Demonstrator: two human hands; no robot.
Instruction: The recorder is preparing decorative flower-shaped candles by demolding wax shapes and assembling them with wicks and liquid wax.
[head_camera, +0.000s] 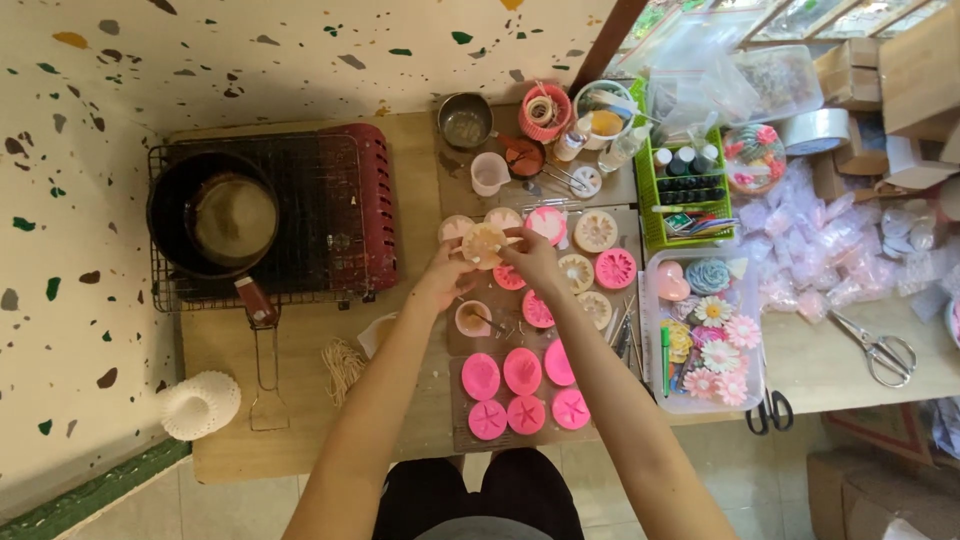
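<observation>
Both my hands hold one round pale peach mould (484, 243) above the low wooden table (300, 420). My left hand (443, 277) grips its lower left side and my right hand (531, 256) pinches its right edge. Below them lie several pink silicone moulds (522, 372) with shell and starfish shapes. A small cup with a stick (472, 318) stands just under my left hand. More round moulds (596, 231) lie to the right of my hands.
A dark pot (212, 213) sits on a red grill stove (340, 205) at left. A clear box of flower-shaped pieces (705, 345), a green basket of bottles (685, 185), scissors (880, 352), a metal cup (465, 120) and a white ribbed piece (200, 403) surround the work area.
</observation>
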